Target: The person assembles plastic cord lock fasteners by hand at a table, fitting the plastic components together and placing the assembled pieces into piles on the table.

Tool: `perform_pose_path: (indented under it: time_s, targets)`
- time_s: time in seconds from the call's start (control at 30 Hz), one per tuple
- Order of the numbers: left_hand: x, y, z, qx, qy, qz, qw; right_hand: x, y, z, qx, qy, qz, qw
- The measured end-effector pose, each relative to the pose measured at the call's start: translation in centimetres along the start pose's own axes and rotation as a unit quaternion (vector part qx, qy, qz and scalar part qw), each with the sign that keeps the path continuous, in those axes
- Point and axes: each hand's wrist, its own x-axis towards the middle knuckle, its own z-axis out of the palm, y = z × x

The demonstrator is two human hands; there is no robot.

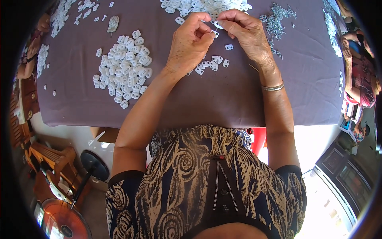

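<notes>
Above the table my left hand (190, 46) pinches a small white two-hole cord lock piece (215, 34) between thumb and fingers. Close beside it, my right hand (246, 34) has thumb and fingertips closed on a second small white plastic piece (218, 24). The two pieces almost meet; whether they touch is too small to tell. Below my hands lies a little group of white two-hole pieces (215, 60), with a single piece (229, 47) nearer my right hand. A large heap of white cord lock pieces (125, 67) is left of my left forearm.
Another white heap (199, 5) lies beyond my hands. To the right is a pile of small grey metal parts (278, 20), perhaps springs. A thin stick (254, 68) lies by my right wrist. The table (223, 103) has a dark cloth; other people sit along both sides.
</notes>
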Motion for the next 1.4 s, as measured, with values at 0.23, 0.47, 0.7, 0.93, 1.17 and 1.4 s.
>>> perform_pose_path:
  time_s: [0.23, 0.47, 0.7, 0.93, 1.17, 1.4]
  targets:
    - [-0.1, 0.2, 0.0, 0.0, -0.005, -0.002, 1.0, 0.0, 0.0, 0.2, -0.024, 0.002, -0.013, 1.0]
    - [-0.2, 0.2, 0.0, -0.008, -0.009, -0.013, 1.0, 0.0, 0.1, -0.1, -0.02, -0.007, -0.019, 1.0]
    - [-0.2, 0.4, 0.0, 0.014, -0.006, -0.011, 1.0, -0.1, -0.1, -0.2, -0.046, -0.014, -0.012, 0.999]
    - [-0.2, 0.3, 0.0, 0.009, 0.001, -0.001, 1.0, -0.4, -0.6, 0.5, -0.039, -0.037, -0.016, 0.998]
    - [-0.1, 0.2, 0.0, -0.038, 0.005, -0.024, 0.999, -0.4, 0.2, 0.6, -0.027, -0.036, -0.042, 0.998]
    - [0.0, 0.6, -0.4, -0.132, -0.008, -0.062, 0.989, -0.9, -0.3, 0.6, -0.042, -0.066, -0.067, 0.995]
